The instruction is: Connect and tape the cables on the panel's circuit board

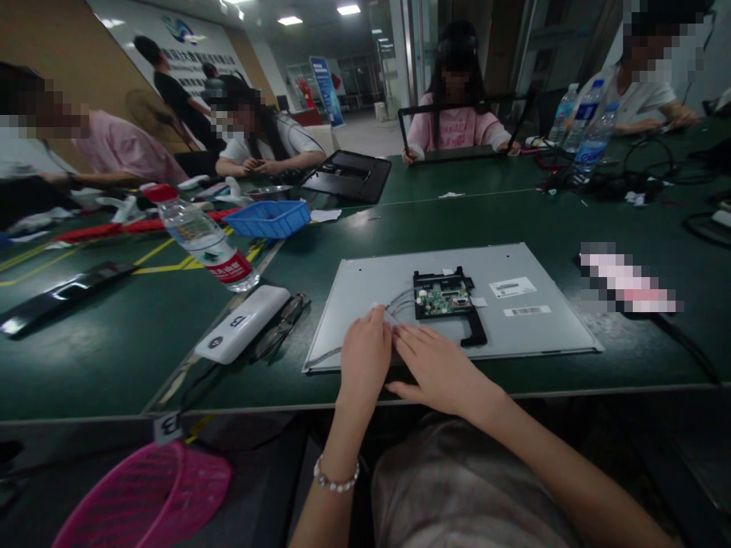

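Observation:
A flat grey display panel (365, 281) lies on the table before me, its back face up. On it sits a black plastic bracket (477, 329) holding a green circuit board (448, 301). Thin grey cables (401, 298) run from the board toward my hands, and one comes out again near the panel's left corner. My left hand (365, 354) rests over the cables, its fingers closed together and pointing down; what lies under the fingertips is hidden. Beside it, my right hand (437, 369) lies almost flat with fingers stretched and thumb apart, its fingertips meeting the left ones on the panel.
Left of the panel are glasses (282, 327), a white power bank (243, 326), a water bottle (209, 247) and a blue tray (268, 219). A blurred-out phone (628, 281) lies right. A pink basket (148, 487) stands below the table edge. Opposite, a person holds a black frame (468, 158).

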Tool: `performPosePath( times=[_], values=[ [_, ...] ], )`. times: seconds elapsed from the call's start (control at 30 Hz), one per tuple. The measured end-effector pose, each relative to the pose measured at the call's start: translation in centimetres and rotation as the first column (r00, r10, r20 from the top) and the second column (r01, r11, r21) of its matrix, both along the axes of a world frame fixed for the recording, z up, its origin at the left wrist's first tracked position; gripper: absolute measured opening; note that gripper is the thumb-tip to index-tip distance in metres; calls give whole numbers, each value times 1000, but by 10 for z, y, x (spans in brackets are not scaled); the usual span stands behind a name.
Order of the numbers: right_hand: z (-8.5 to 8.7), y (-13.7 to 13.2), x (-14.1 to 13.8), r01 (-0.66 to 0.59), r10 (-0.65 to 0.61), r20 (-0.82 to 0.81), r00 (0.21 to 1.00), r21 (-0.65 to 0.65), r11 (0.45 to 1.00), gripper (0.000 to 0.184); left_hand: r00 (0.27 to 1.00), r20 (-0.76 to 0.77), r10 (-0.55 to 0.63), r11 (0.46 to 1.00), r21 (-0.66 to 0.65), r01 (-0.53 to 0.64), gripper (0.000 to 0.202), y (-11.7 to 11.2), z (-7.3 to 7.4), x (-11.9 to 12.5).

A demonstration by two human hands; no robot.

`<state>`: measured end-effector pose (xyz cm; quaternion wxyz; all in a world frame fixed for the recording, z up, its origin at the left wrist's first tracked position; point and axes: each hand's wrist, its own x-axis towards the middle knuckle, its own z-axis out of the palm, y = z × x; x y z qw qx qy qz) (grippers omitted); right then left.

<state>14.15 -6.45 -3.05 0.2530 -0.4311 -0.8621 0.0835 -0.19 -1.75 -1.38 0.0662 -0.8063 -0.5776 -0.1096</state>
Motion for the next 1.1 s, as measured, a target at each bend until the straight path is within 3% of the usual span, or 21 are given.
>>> performPosePath(
  times=[0.33,0.5,0.67,0.9,1.1],
  values=[
    [4,-12,6,14,-13,34,999,-35,999,70,999,32,-7,1000,3,7,27,4,2,-2],
    [6,-12,7,18,-17,61,998,-13,1000,58,999,32,40,999,-12,-40,27,2,2,2],
    [19,-12,21,-74,75,40,996,-18,997,50,996,40,79,997,-25,-78,23,7,8,5],
    [55,-4,66,-71,71,-28,997,-15,997,38,995,93,36,999,6,-37,26,20,11,1],
    [66,49,128,84,-94,-60,994,-162,983,28,978,182,-102,994,62,92,33,31,27,-6]
  ],
)
